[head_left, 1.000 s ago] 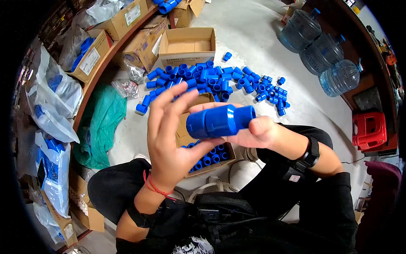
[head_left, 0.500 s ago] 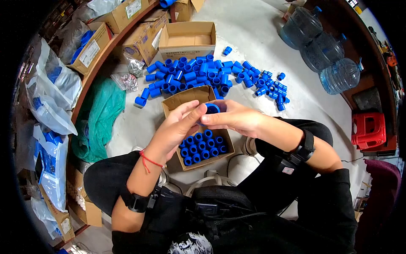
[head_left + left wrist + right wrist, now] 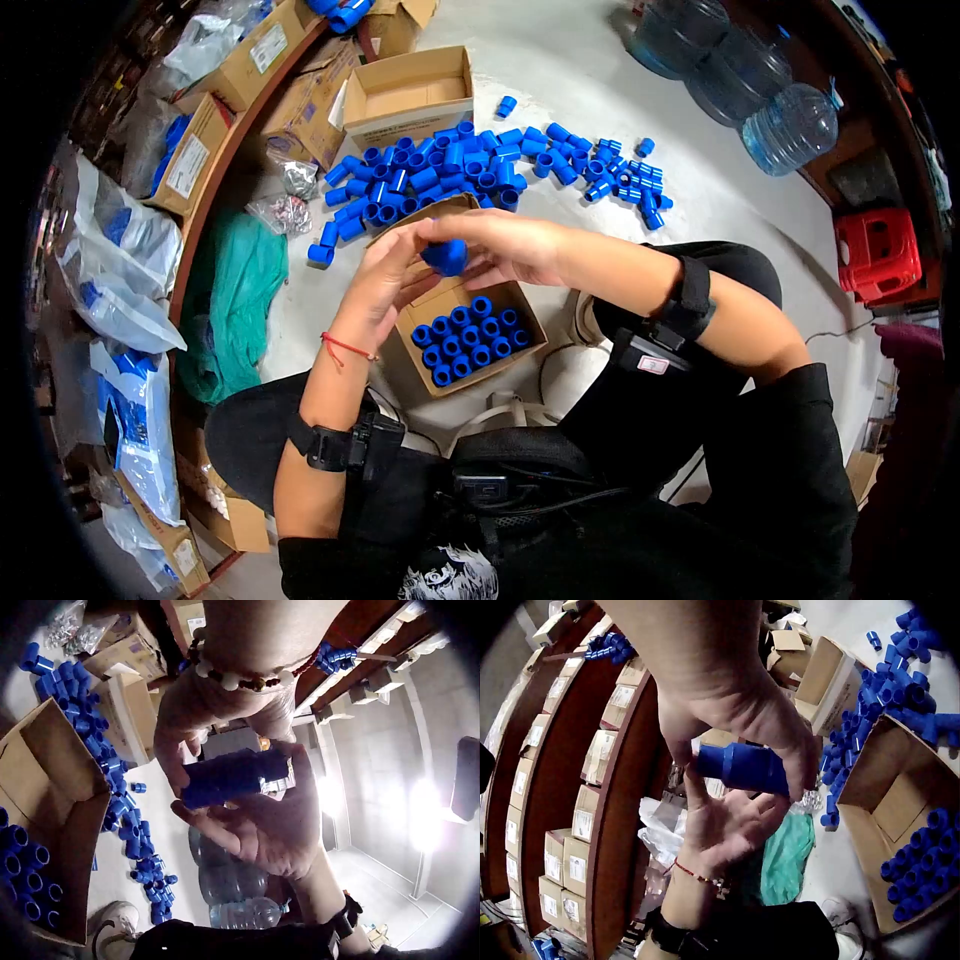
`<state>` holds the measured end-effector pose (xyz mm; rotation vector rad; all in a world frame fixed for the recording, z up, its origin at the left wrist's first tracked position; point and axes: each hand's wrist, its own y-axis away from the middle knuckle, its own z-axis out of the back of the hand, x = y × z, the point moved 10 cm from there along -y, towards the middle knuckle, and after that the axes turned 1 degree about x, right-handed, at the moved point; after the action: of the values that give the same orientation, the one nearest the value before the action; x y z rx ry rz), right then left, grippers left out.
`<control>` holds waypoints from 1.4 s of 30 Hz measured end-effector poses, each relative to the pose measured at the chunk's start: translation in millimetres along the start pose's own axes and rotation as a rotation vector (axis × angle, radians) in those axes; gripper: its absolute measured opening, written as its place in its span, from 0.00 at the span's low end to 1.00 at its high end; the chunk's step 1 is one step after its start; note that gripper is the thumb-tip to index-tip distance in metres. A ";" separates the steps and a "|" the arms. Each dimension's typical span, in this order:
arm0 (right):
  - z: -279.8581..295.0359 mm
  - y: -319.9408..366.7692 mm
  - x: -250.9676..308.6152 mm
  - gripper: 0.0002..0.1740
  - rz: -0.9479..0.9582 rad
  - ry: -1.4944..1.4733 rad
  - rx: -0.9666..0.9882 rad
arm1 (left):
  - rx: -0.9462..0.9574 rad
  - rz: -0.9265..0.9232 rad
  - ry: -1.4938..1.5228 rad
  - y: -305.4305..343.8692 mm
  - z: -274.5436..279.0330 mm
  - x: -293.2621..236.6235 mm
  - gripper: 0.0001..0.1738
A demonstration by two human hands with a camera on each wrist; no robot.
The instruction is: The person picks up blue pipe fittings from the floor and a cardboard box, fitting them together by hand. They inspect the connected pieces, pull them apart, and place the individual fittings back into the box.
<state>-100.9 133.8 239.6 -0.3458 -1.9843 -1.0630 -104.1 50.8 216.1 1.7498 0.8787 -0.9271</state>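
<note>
A blue plastic fitting (image 3: 445, 257), wide at one end and narrower at the other, is held between both hands above an open carton (image 3: 530, 352) with rows of blue fittings standing in it. In the right wrist view the held fitting (image 3: 742, 767) lies lengthwise, with the right hand (image 3: 742, 712) gripping it from above by its two ends. The left hand (image 3: 731, 825) is beneath, its thumb and fingers around the piece. In the head view the left hand (image 3: 378, 280) is at the fitting's left and the right hand (image 3: 515, 245) at its right.
Loose blue fittings (image 3: 425, 180) are heaped on the floor past the carton, before an empty box (image 3: 410, 120). Shelving with cartons and a green bag (image 3: 235, 300) stand at left. Water bottles (image 3: 790, 130) and a red container (image 3: 878, 253) are at right.
The fitting has turned from lying sideways across both hands to pointing differently. Both hands have drawn together and moved slightly left in the head view, which has itself shifted.
</note>
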 end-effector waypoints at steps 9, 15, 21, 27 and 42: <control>24.3 -7.7 -3.3 0.26 0.067 0.003 0.017 | 0.035 0.117 0.056 -10.2 -7.7 18.5 0.39; 44.0 -12.9 -14.4 0.45 0.091 -0.012 0.022 | -0.002 0.028 0.062 -24.9 -9.1 21.4 0.33; 110.3 -33.5 -28.4 0.45 0.015 0.199 -0.164 | 0.058 0.125 -0.119 -59.4 -6.7 48.2 0.27; 228.1 -57.9 -50.9 0.31 -0.008 0.459 -0.558 | 0.090 0.225 -0.462 -121.9 20.5 136.8 0.34; 372.0 -34.8 -189.9 0.26 -0.294 0.081 -0.855 | 0.347 0.383 -0.408 -153.1 16.9 245.3 0.24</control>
<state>-207.8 431.2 -35.6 -0.4479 -1.4380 -2.0612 -127.9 120.0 -64.1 1.8341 0.1153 -1.1634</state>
